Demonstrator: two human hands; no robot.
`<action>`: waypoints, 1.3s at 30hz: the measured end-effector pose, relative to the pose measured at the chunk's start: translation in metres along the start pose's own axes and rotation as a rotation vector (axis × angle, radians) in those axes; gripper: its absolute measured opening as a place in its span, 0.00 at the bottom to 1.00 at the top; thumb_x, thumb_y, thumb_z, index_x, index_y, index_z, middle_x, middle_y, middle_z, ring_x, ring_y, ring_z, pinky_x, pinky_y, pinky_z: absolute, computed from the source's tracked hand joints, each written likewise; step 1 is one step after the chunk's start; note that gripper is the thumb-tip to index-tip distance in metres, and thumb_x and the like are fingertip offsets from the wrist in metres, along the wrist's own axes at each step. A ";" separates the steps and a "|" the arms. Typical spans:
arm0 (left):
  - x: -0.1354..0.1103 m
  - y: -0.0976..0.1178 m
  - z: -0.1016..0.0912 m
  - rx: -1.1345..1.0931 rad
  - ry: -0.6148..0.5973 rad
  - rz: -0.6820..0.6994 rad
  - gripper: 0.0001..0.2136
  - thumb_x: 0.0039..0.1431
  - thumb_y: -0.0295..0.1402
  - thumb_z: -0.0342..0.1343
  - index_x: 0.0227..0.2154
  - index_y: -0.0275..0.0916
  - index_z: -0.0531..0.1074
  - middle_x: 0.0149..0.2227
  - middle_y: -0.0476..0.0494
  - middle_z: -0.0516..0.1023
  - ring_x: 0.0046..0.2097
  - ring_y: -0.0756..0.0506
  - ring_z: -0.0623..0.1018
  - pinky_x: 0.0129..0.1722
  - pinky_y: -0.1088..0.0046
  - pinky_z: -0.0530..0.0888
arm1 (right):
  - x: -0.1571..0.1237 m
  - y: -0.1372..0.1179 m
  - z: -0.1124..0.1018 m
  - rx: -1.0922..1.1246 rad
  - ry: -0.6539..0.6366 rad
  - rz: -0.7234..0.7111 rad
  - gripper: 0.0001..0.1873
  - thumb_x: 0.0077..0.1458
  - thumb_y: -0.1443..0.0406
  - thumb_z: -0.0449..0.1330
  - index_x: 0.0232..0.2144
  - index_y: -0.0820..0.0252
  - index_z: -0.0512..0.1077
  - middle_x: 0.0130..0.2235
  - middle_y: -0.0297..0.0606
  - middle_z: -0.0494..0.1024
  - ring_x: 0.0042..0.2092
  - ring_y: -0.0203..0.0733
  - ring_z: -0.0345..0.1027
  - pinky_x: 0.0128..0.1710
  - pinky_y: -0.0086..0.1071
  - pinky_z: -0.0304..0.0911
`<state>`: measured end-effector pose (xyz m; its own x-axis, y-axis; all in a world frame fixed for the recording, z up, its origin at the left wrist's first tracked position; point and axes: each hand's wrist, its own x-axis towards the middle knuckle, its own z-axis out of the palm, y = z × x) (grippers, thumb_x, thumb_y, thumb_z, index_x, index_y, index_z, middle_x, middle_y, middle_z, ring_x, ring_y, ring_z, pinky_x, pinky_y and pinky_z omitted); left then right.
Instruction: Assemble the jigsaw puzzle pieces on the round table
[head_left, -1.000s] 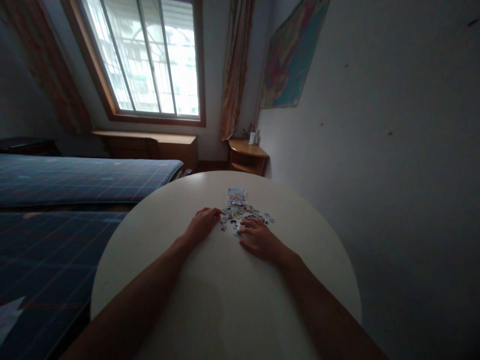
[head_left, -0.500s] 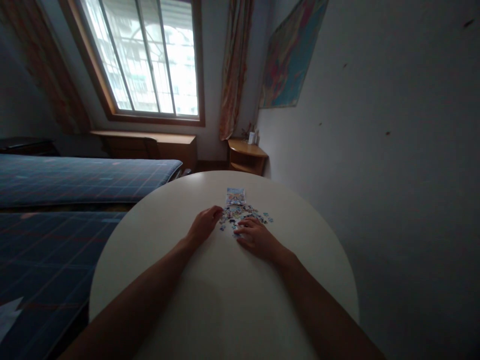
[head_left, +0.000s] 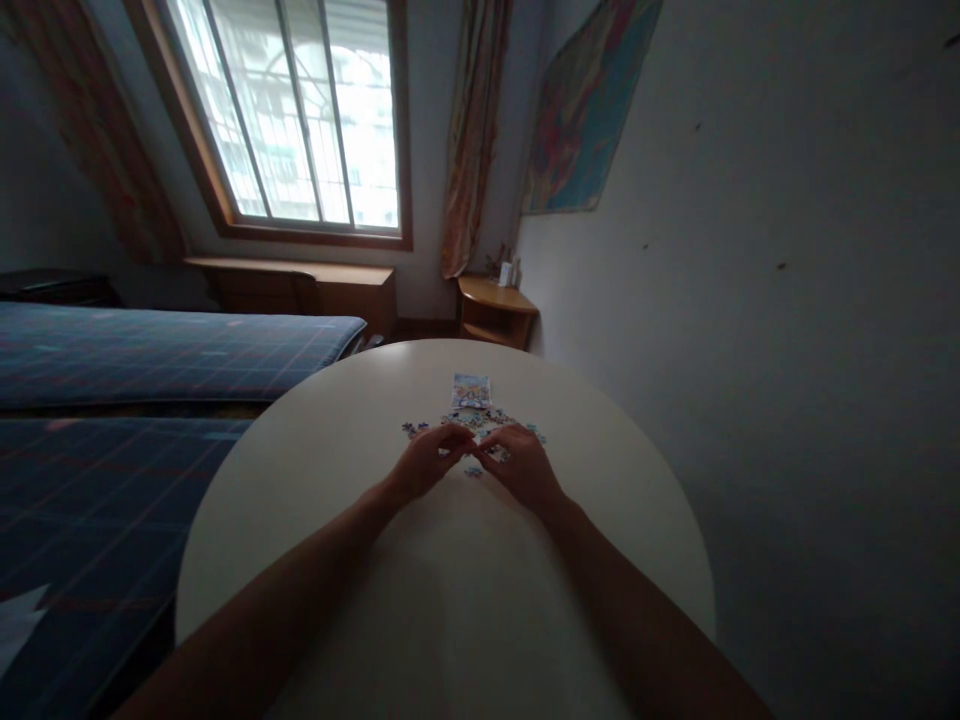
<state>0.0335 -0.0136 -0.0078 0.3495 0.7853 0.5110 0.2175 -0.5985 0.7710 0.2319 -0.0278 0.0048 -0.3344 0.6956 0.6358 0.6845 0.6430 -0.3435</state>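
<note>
A heap of small colourful jigsaw pieces lies on a round white table. Behind the heap rests a small printed picture card. My left hand and my right hand meet over the near edge of the heap, fingertips pinched together and almost touching each other. Each pinch seems to hold a tiny piece, too small to name. A few loose pieces lie just left of my left hand.
A bed with a dark blue checked cover runs along the table's left side. A wooden corner shelf and a low wooden cabinet stand under the window. A bare wall rises close on the right.
Both hands have lifted from lying flat on the pieces and come together in the middle, fingers now pinched. A few pieces show uncovered where my left hand lay.
</note>
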 end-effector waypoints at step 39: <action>-0.004 -0.010 -0.022 0.414 -0.233 -0.060 0.07 0.52 0.29 0.58 0.32 0.39 0.80 0.29 0.48 0.81 0.32 0.47 0.77 0.36 0.74 0.70 | -0.010 0.015 0.000 0.041 -0.274 -0.077 0.05 0.54 0.68 0.67 0.32 0.52 0.81 0.39 0.36 0.81 0.42 0.41 0.73 0.46 0.36 0.65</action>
<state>0.0103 -0.0074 -0.0093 0.5100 0.7924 0.3346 0.5716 -0.6029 0.5566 0.2453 -0.0249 -0.0069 -0.5508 0.7012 0.4526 0.6253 0.7059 -0.3326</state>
